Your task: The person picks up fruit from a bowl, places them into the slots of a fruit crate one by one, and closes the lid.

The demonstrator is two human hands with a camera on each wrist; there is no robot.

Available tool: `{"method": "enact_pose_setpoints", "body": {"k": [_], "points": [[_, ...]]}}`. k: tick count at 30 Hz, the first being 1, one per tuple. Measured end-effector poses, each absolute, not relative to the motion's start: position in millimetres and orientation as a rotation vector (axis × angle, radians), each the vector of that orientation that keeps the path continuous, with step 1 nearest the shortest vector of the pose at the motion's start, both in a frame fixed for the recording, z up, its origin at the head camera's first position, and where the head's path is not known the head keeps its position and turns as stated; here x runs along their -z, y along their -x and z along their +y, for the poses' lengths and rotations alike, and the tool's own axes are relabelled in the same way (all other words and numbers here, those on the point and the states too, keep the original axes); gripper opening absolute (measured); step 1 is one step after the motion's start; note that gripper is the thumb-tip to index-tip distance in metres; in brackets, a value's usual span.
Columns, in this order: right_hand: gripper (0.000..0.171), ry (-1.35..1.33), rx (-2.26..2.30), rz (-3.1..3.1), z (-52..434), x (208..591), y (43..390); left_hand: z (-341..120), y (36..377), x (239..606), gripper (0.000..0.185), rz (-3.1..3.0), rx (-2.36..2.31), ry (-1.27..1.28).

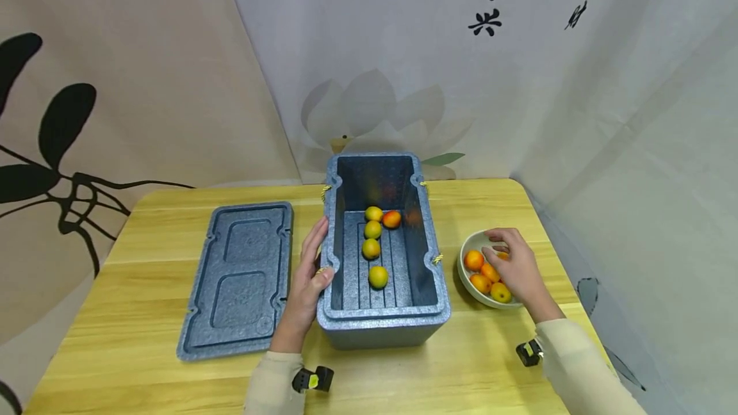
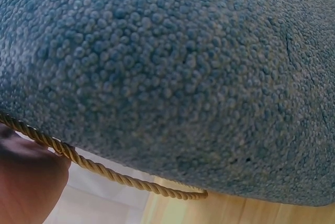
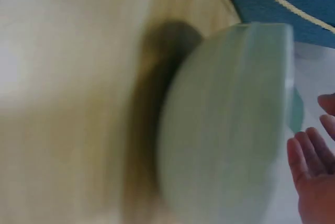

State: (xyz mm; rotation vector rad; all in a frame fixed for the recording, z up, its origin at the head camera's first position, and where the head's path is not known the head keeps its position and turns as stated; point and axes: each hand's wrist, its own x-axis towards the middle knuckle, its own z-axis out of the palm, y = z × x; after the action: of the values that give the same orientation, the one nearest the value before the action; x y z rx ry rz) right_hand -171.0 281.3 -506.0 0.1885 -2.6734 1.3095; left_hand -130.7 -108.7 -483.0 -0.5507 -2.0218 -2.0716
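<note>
From up above, a blue-grey foam box (image 1: 383,255) sits open in the middle of a yellow wooden counter (image 1: 144,312). Its walls are thick and bumpy, and its floor has long ridges. Five small round fruits (image 1: 373,249) lie inside, yellow ones in a line and one red-orange one beside the far end. The left hand (image 1: 307,277) rests flat against the box's left wall, fingers straight, with the thumb hooked over the rim. The flat foam lid (image 1: 239,277) lies on the counter just left of that hand, with two sunken rectangle shapes in it. On the right, a round pale bowl (image 1: 468,287) holds more orange and yellow fruits (image 1: 484,272). The right hand (image 1: 514,264) lies over the bowl with its fingers bent down onto the fruit; I cannot tell if its grip has closed on one. From the left wrist, the box wall (image 2: 172,72) fills the view, all tiny pebbly foam beads, and a twisted gold cord (image 2: 104,169) hangs under it. From the right wrist, the picture is blurry: the smooth pale green outside of the bowl (image 3: 225,124), the fingertips (image 3: 309,161) just beside it, and the wood grain below.
</note>
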Motion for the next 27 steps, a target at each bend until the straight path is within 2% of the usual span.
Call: {"method": "enact_pose_setpoints", "body": {"k": [8,15,27], "points": [[0.035,-0.167,-1.238,-2.795,288,530,167,-109,131,484,0.069,-2.017,2.081,0.581],[0.035,-0.152,-1.221,-2.824,288,532,169,-109,131,484,0.068,-2.023,2.083,0.559],[0.035,-0.278,-1.166,-2.828,284,539,173,-111,131,485,0.068,-2.015,2.074,0.564]]}}
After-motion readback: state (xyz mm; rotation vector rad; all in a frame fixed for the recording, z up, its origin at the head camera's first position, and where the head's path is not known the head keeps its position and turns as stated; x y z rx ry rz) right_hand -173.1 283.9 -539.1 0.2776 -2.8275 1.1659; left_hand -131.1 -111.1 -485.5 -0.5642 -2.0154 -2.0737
